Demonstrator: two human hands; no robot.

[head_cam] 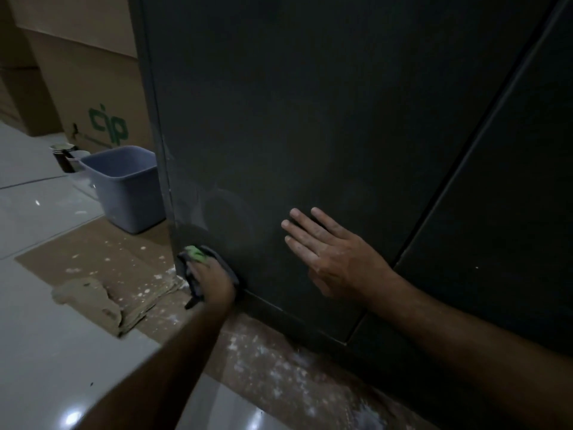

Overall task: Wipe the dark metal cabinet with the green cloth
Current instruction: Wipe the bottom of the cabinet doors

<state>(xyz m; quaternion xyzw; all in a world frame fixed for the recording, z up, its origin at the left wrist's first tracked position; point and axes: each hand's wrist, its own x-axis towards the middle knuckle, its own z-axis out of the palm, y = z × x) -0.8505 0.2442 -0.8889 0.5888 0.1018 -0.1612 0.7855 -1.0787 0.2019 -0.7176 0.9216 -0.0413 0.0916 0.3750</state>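
Dark metal cabinet (310,119): green cloth (196,253) gripped by left hand (214,282), lower-centre corner, wiping. Right hand (328,252) flat, fingers spread on panel, likely bracing.

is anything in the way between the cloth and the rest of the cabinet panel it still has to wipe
Only the person's own right hand, which lies flat with straight fingers on the cabinet panel, to the right of the green cloth. The left hand holds the cloth at the panel's lower left corner. Above it, nothing visible blocks the panel.

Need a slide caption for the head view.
Left hand wipes cabinet bottom corner with green cloth; right hand flat on panel.
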